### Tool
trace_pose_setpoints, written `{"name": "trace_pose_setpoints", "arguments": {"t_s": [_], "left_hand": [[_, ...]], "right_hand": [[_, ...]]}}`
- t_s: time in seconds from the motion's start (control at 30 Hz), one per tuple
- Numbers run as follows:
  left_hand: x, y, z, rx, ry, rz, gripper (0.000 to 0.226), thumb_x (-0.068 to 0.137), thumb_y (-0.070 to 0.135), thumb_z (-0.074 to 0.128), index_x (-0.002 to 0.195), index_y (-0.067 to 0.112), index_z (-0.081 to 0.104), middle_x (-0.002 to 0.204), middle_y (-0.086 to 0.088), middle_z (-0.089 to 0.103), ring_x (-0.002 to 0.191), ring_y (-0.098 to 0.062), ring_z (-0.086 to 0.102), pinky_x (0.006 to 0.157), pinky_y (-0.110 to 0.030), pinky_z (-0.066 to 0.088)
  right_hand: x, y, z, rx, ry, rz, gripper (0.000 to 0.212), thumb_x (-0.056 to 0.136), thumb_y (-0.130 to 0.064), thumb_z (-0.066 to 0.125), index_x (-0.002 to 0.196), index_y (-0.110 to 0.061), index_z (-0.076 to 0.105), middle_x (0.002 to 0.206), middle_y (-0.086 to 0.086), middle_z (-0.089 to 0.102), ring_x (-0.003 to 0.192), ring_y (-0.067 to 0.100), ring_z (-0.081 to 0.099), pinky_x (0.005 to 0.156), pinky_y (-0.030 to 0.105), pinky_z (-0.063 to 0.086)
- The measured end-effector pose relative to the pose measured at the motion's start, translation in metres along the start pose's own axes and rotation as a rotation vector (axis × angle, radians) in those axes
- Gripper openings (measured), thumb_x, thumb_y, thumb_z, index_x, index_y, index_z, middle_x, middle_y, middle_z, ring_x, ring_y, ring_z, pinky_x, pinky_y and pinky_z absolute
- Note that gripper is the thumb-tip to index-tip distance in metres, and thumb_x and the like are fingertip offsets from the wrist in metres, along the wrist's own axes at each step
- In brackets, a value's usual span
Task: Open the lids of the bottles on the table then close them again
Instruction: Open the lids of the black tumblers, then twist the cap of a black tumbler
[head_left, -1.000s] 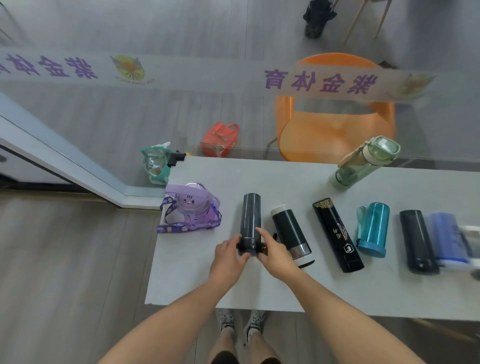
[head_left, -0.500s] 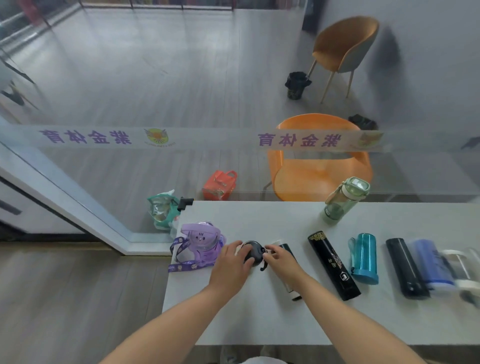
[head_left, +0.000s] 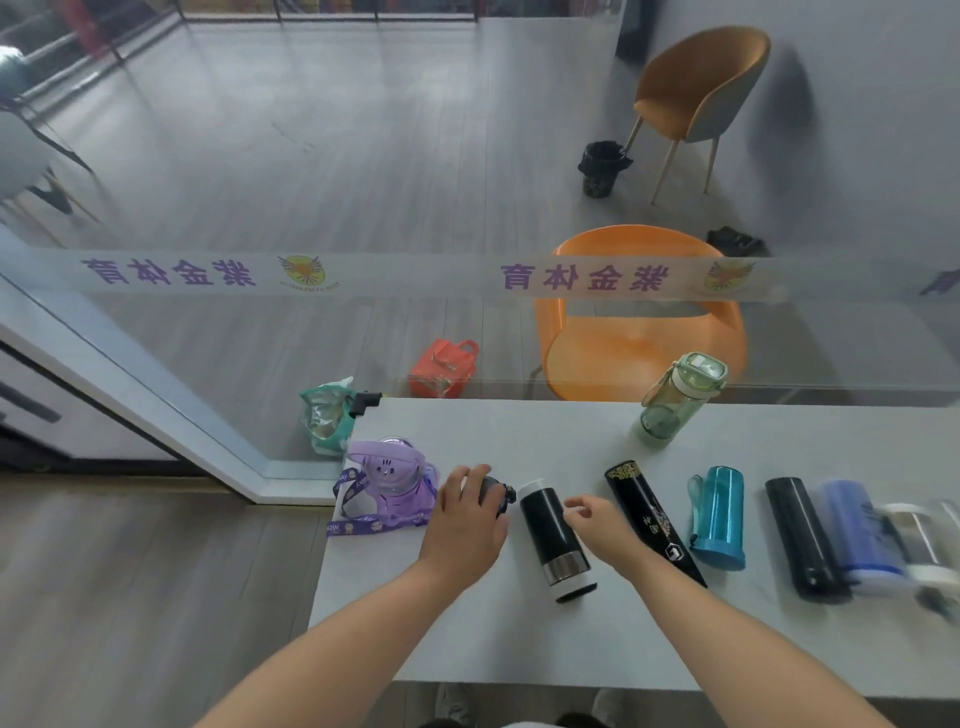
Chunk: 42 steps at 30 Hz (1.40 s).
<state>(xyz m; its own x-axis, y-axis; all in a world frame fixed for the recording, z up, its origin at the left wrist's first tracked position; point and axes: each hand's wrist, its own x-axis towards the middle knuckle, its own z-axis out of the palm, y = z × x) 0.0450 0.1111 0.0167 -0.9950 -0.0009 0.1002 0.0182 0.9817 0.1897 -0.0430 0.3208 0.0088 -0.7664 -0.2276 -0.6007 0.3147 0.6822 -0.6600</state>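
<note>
A row of bottles sits on the grey table (head_left: 498, 644). My left hand (head_left: 465, 519) is closed over the top of a small dark bottle (head_left: 496, 492), which stands upright and is mostly hidden by my fingers. My right hand (head_left: 597, 525) hovers with loosely curled fingers and holds nothing, just right of a lying black bottle with a white cap (head_left: 550, 535). Further right lie a black bottle with gold print (head_left: 649, 519), a teal bottle (head_left: 719, 512), a plain black bottle (head_left: 800, 540) and a blue bottle (head_left: 857, 535).
A purple bottle with a strap (head_left: 387, 486) lies just left of my left hand. A green bottle (head_left: 680, 402) stands near the table's far edge. A glass partition runs behind the table, with an orange chair (head_left: 639, 348) and bags on the floor beyond.
The dark bottle went from lying flat to upright under my left hand. My right hand let go of it and moved right. The view tilted up.
</note>
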Motion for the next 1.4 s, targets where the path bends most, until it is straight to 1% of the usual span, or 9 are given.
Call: {"name": "trace_pose_setpoints", "arguments": {"t_s": [0.07, 0.13, 0.27, 0.4, 0.5, 0.67, 0.87, 1.2, 1.4], "left_hand": [[-0.003, 0.017, 0.008, -0.017, 0.042, 0.163, 0.021, 0.093, 0.028, 0.045, 0.106, 0.016, 0.056, 0.119, -0.005, 0.055, 0.108, -0.031, 0.048, 0.092, -0.040, 0.043], [-0.017, 0.042, 0.024, -0.097, -0.022, 0.153, 0.021, 0.094, 0.030, 0.043, 0.105, 0.017, 0.056, 0.111, -0.003, 0.056, 0.099, -0.027, 0.050, 0.083, -0.039, 0.046], [-0.047, 0.094, 0.084, -0.285, -0.306, -0.405, 0.041, 0.092, 0.038, 0.049, 0.130, 0.024, 0.043, 0.127, 0.001, 0.050, 0.115, -0.022, 0.043, 0.096, -0.034, 0.042], [-0.043, 0.127, 0.122, -0.696, -0.315, -0.786, 0.056, 0.089, 0.029, 0.056, 0.138, 0.030, 0.031, 0.129, 0.001, 0.057, 0.112, -0.025, 0.053, 0.088, -0.035, 0.045], [-0.043, 0.145, 0.126, -0.790, -0.267, -0.843, 0.061, 0.085, 0.024, 0.063, 0.137, 0.030, 0.033, 0.126, 0.003, 0.060, 0.104, -0.018, 0.059, 0.083, -0.030, 0.047], [-0.049, 0.165, 0.106, -0.749, -0.195, -0.801, 0.056, 0.082, 0.033, 0.069, 0.131, 0.038, 0.042, 0.119, 0.005, 0.064, 0.108, -0.010, 0.057, 0.091, -0.031, 0.048], [-0.040, 0.179, 0.062, -0.667, -0.061, -0.731, 0.041, 0.086, 0.039, 0.064, 0.121, 0.042, 0.043, 0.097, 0.012, 0.055, 0.099, -0.009, 0.050, 0.080, -0.029, 0.042], [0.024, 0.138, 0.038, -0.089, 0.028, -0.385, 0.022, 0.085, 0.023, 0.064, 0.106, 0.023, 0.060, 0.115, -0.003, 0.059, 0.101, -0.027, 0.054, 0.073, -0.040, 0.052], [0.043, 0.125, 0.031, 0.122, -0.029, -0.254, 0.012, 0.085, 0.022, 0.060, 0.095, 0.017, 0.061, 0.109, -0.003, 0.063, 0.102, -0.030, 0.053, 0.076, -0.042, 0.046]], "right_hand": [[0.000, 0.016, -0.008, -0.061, -0.028, 0.003, 0.036, 0.097, -0.019, 0.054, 0.132, -0.011, 0.058, 0.111, 0.001, 0.064, 0.098, 0.012, 0.060, 0.083, 0.026, 0.047], [-0.003, 0.034, -0.011, -0.097, -0.074, 0.020, 0.043, 0.096, -0.018, 0.055, 0.139, -0.015, 0.052, 0.112, 0.001, 0.061, 0.098, 0.012, 0.059, 0.086, 0.029, 0.047], [0.001, 0.068, -0.007, -0.108, -0.211, 0.019, 0.066, 0.092, -0.014, 0.058, 0.152, -0.025, 0.033, 0.147, 0.008, 0.044, 0.131, 0.024, 0.048, 0.104, 0.037, 0.044], [0.018, 0.096, 0.004, -0.002, -0.403, -0.029, 0.075, 0.084, -0.006, 0.059, 0.147, -0.036, 0.032, 0.133, 0.000, 0.057, 0.115, 0.014, 0.056, 0.099, 0.034, 0.048], [0.028, 0.112, 0.001, 0.079, -0.376, 0.007, 0.074, 0.084, 0.002, 0.057, 0.144, -0.036, 0.038, 0.116, 0.000, 0.062, 0.108, 0.019, 0.062, 0.095, 0.036, 0.051], [0.021, 0.117, -0.033, 0.089, -0.481, 0.042, 0.087, 0.076, 0.011, 0.052, 0.150, -0.031, 0.035, 0.116, 0.011, 0.065, 0.100, 0.023, 0.066, 0.079, 0.035, 0.053], [0.008, 0.086, -0.075, 0.119, -0.594, 0.060, 0.076, 0.078, -0.005, 0.067, 0.146, -0.029, 0.041, 0.113, 0.014, 0.071, 0.107, 0.023, 0.069, 0.088, 0.032, 0.058], [0.020, 0.026, -0.072, 0.191, -0.301, -0.066, 0.044, 0.096, -0.027, 0.061, 0.136, -0.012, 0.054, 0.094, 0.009, 0.071, 0.079, 0.016, 0.066, 0.079, 0.033, 0.058], [0.021, 0.024, -0.078, 0.075, -0.230, -0.112, 0.036, 0.099, -0.025, 0.054, 0.133, -0.014, 0.057, 0.104, 0.006, 0.069, 0.086, 0.016, 0.069, 0.079, 0.033, 0.057]]}}
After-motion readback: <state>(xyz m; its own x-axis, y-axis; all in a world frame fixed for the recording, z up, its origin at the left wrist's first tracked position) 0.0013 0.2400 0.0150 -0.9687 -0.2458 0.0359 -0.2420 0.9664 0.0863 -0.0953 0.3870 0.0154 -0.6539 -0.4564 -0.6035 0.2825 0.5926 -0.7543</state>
